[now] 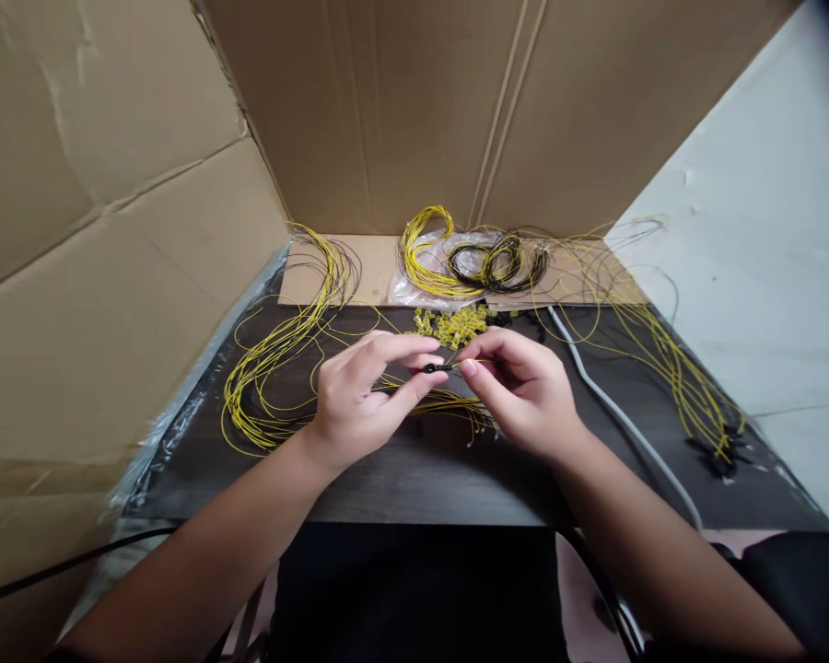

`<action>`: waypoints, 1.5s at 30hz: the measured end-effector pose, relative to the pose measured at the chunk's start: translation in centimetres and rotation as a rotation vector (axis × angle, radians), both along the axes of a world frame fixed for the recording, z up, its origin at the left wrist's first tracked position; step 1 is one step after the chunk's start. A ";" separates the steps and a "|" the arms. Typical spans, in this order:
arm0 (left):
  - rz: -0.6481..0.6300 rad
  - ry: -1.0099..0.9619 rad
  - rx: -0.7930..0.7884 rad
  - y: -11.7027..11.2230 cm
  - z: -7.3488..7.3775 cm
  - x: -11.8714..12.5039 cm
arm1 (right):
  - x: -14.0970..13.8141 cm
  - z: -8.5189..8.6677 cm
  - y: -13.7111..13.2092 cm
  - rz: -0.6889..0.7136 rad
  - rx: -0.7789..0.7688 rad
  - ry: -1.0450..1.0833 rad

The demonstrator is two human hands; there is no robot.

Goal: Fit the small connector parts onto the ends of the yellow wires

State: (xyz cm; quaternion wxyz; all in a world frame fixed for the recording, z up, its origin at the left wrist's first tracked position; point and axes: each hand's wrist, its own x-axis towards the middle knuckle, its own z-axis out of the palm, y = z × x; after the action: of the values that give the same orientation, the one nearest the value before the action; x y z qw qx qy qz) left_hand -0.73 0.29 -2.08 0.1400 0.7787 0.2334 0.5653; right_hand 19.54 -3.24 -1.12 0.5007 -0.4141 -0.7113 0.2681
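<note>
Between my hands, above the dark tabletop, is a small black connector point(437, 368). My left hand point(369, 387) holds it between thumb and fingers. From its right side a thin yellow wire point(480, 361) runs into my right hand point(525, 382), where thumb and forefinger pinch it. Just behind my fingertips lies a pile of small yellow plastic pieces point(460, 324). A bundle of yellow wires point(276, 368) curves across the table on the left and passes beneath my hands. Its loose ends point(480, 419) come out below my right hand.
Coiled yellow wires point(421, 262) and black wires point(501, 262) lie on a clear plastic bag at the back. More yellow wires point(683, 368) end in black connectors point(722, 451) at the right. A white cable point(622, 419) crosses the table. Cardboard walls point(414, 110) enclose the back and left.
</note>
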 end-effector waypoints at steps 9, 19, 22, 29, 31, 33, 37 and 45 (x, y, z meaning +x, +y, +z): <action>0.001 -0.005 0.069 0.0 0.0 0.1 | 0.1 0.2 0.1 0.037 0.014 -0.019; 0.004 0.012 0.129 -0.4 0.5 0.3 | -0.6 0.3 -0.5 -0.004 0.085 0.029; -0.003 0.013 0.158 -0.5 0.6 0.4 | -0.6 0.3 -0.4 0.023 -0.002 0.092; -0.011 -0.001 0.171 -0.6 0.8 0.5 | -0.3 0.4 -0.1 0.068 -0.107 0.059; -0.009 -0.004 0.169 -0.5 0.8 0.5 | -0.3 0.4 -0.2 0.079 -0.129 0.098; -0.005 -0.008 0.170 -0.5 0.7 0.5 | -0.3 0.4 -0.2 0.086 -0.160 0.137; 0.010 0.001 0.191 -0.5 0.7 0.4 | -0.5 0.7 -0.3 0.171 -0.272 0.193; 0.015 0.010 0.196 -0.6 0.8 0.4 | -0.3 1.0 -0.2 0.244 -0.351 0.251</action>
State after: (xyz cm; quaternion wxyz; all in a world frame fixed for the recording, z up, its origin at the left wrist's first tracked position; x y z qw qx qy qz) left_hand -0.30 -0.30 -1.24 0.0578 0.7897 0.1837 0.5825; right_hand 19.20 -3.39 -0.10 0.4693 -0.3693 -0.6309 0.4953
